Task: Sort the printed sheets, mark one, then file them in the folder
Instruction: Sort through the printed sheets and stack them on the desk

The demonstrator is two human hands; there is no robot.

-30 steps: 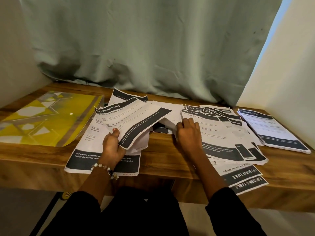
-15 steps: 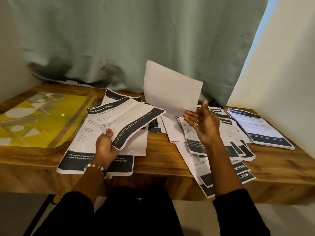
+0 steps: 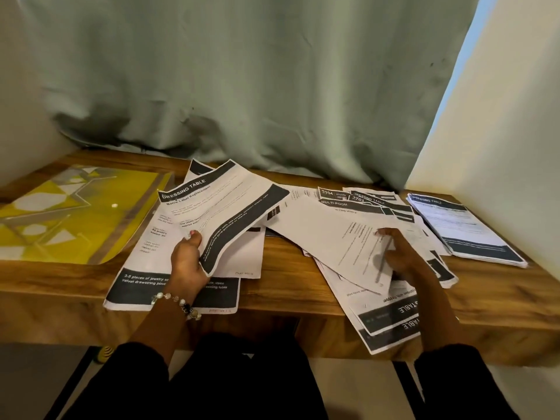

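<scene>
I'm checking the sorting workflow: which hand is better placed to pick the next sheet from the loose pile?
Probably the right hand: it already rests on the loose sheets. The left hand grips the Dressing Table sheets, so it is occupied.

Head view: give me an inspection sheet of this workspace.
Surface: brown wooden desk, grain visible, largely covered by paper.
Job's things: yellow patterned plastic folder flat at far left; white printed sheets with dark bands scattered in the middle; neat stack of printed sheets at far right.
Clutter: nothing seen.
Grippers: left hand grips a "DRESSING TABLE" sheet; right hand holds a white sheet with a thin pen-like object, blurred.
Cables: nothing seen.
Surroundings: grey-green curtain behind; white wall right.
</scene>
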